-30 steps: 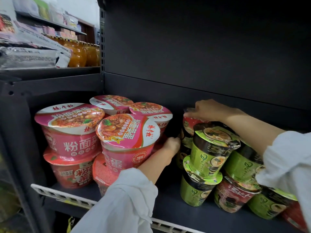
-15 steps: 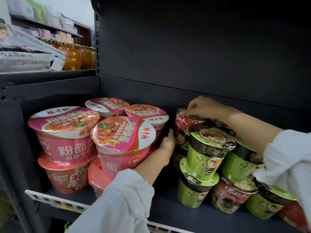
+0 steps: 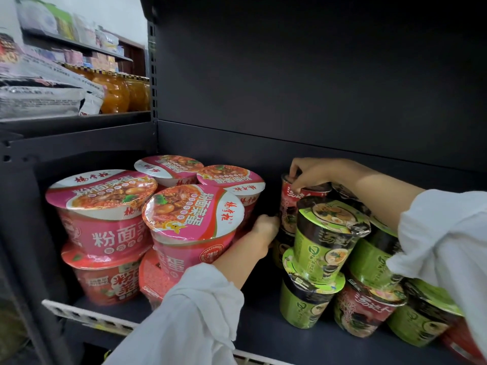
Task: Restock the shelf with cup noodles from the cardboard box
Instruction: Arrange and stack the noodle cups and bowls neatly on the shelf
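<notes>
Both hands reached deep into the dark metal shelf (image 3: 303, 346) at centre frame. Right hand (image 3: 313, 173) curled its fingers over the rim of a red plastic-wrapped noodle cup (image 3: 290, 204) standing at the back, atop another cup, pinching its lid edge. Left hand (image 3: 264, 227) pressed against the side of that same stack from the left; its fingers were hidden behind the cups, so I cannot tell its grip. Just right of it, a green-and-black lidded noodle cup (image 3: 324, 241) sat stacked on a second green cup (image 3: 305, 301). Large pink noodle bowls with printed lids (image 3: 105, 206) filled the left of the frame in two tiers. Orange bottled drinks (image 3: 116, 96) stood at upper left
</notes>
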`<state>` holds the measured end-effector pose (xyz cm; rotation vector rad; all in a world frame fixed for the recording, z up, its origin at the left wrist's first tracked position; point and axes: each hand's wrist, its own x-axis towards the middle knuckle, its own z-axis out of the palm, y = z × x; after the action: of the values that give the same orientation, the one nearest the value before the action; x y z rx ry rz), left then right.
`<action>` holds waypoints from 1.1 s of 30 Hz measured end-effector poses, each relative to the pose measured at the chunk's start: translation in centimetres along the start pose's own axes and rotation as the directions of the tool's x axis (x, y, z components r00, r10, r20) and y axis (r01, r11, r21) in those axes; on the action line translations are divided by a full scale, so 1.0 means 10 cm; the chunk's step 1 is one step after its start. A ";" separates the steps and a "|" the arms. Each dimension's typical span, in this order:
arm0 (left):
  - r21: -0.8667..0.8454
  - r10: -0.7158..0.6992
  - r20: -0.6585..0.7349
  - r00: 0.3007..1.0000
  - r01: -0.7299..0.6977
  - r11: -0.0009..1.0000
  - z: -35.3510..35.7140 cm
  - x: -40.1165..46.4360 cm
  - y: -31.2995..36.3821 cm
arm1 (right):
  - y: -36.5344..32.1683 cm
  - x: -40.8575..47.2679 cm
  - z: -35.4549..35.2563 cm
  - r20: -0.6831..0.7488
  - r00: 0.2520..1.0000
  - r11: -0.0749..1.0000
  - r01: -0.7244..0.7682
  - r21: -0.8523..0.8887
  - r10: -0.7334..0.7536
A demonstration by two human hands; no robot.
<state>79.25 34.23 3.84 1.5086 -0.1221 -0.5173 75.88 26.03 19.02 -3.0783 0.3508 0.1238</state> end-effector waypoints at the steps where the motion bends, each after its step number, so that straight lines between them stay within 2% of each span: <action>1: -0.001 0.006 -0.002 1.000 -0.006 1.000 -0.01 -0.01 0.00 | 0.01 0.00 0.03 -0.015 1.000 1.000 -0.002 0.009 0.002; 3: -0.014 0.025 0.004 1.000 -0.025 1.000 -0.01 -0.06 0.02 | 0.03 -0.02 0.07 -0.061 0.998 0.999 0.003 0.036 -0.001; 8: 0.227 0.211 -0.066 0.975 -0.191 0.955 -0.09 -0.26 0.10 | 0.00 -0.18 0.11 -0.202 0.977 0.993 0.090 0.082 -0.072; 11: 0.388 0.376 -0.092 0.922 -0.315 0.866 -0.16 -0.51 0.15 | -0.13 -0.35 0.14 -0.287 0.952 0.986 0.139 0.092 -0.107; 16: 0.595 0.547 0.018 0.837 -0.448 0.667 -0.31 -0.96 0.21 | -0.33 -0.61 0.25 -0.274 0.956 0.993 0.114 0.008 -0.108; 19: 0.642 0.547 0.117 0.829 -0.484 0.595 -0.45 -1.17 0.15 | -0.42 -0.80 0.36 -0.383 0.907 0.977 0.209 0.047 -0.176; 22: 0.656 0.502 0.185 0.845 -0.487 0.577 -0.63 -1.33 0.00 | -0.63 -1.04 0.55 -0.457 0.857 0.940 0.321 0.116 -0.237; 26: 0.665 0.498 0.216 0.840 -0.500 0.555 -0.97 -1.58 -0.17 | -0.92 -1.25 0.82 -0.433 0.845 0.887 0.424 0.183 -0.314; 29: 0.669 0.480 0.246 0.842 -0.506 0.545 -1.24 -1.77 -0.28 | -1.07 -1.30 0.97 -0.366 0.867 0.869 0.438 0.231 -0.339; 31: 0.684 0.475 0.194 0.858 -0.466 0.561 -1.42 -1.84 -0.36 | -1.13 -1.30 1.01 -0.368 0.867 0.873 0.434 0.222 -0.337; 33: 0.700 0.520 0.036 0.854 -0.393 0.597 -1.60 -1.85 -0.44 | -1.17 -1.30 1.02 -0.403 0.859 0.888 0.417 0.193 -0.316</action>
<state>68.01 56.31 2.75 2.1518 -0.6172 0.1262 65.12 40.87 10.30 -2.8060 -0.2119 -0.4714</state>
